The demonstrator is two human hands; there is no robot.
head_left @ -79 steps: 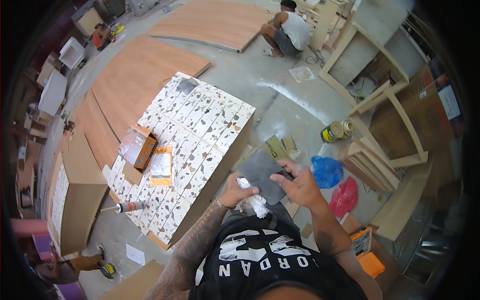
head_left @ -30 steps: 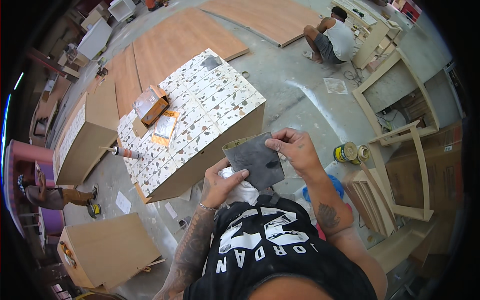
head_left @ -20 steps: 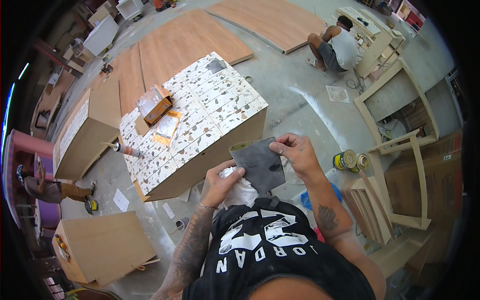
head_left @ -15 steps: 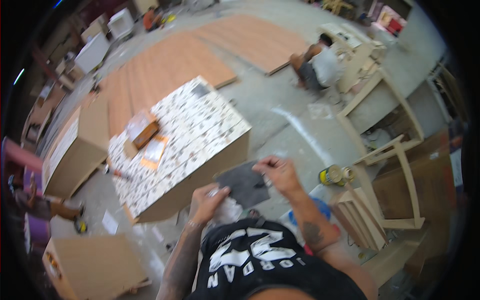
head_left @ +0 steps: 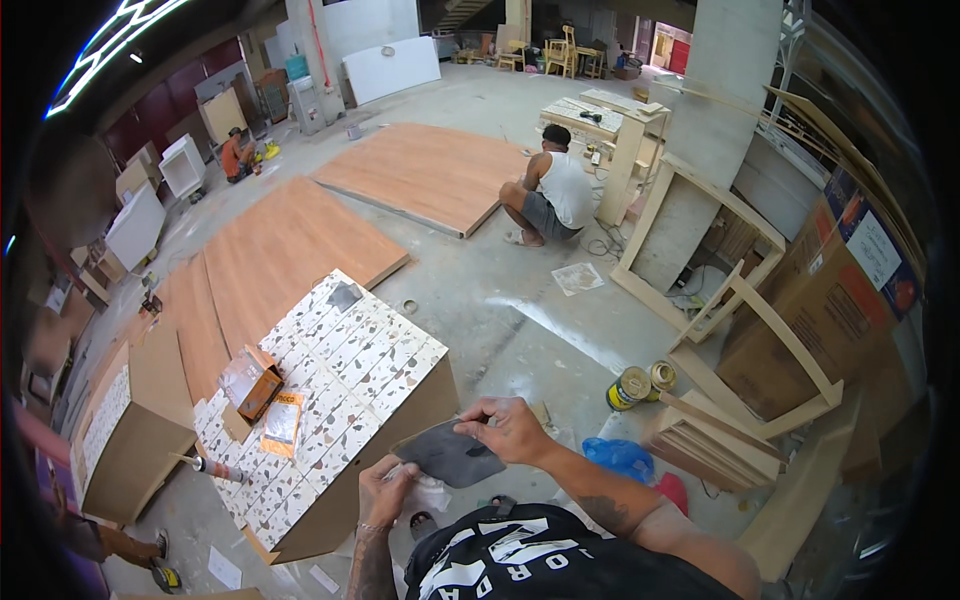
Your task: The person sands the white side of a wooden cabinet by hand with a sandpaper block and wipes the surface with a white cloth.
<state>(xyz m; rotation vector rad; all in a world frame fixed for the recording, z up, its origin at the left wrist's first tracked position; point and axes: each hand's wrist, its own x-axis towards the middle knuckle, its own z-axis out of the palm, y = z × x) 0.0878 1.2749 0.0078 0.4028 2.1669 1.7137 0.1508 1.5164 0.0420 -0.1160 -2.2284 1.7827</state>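
Observation:
A flexible dark grey sheet (head_left: 450, 458), which looks like sandpaper, is stretched between my hands in front of my black shirt. My left hand (head_left: 385, 492) pinches its left end, with a crumpled white rag or tissue (head_left: 432, 494) bunched beside the fingers. On the upper right edge, my right hand (head_left: 510, 430) grips the sheet between thumb and fingers. Just beyond stands a box-shaped cabinet with a speckled terrazzo-patterned top (head_left: 375, 352). On that top lie an orange-brown carton (head_left: 250, 382), an orange and white packet (head_left: 283, 424), a sealant tube (head_left: 218, 468) and a small grey piece (head_left: 344, 296).
To my right are two cans (head_left: 628, 390), a blue plastic bag (head_left: 620, 457), stacked wood pieces (head_left: 715, 440) and a wooden frame (head_left: 790, 330). Large wood-grain panels (head_left: 300, 235) lie ahead. A person in a white top (head_left: 562, 190) squats beyond them; another (head_left: 238, 155) crouches far left.
My view has tipped up, so more of the room shows. The sheet, held flatter before, now curves between my hands. Both hands keep their hold.

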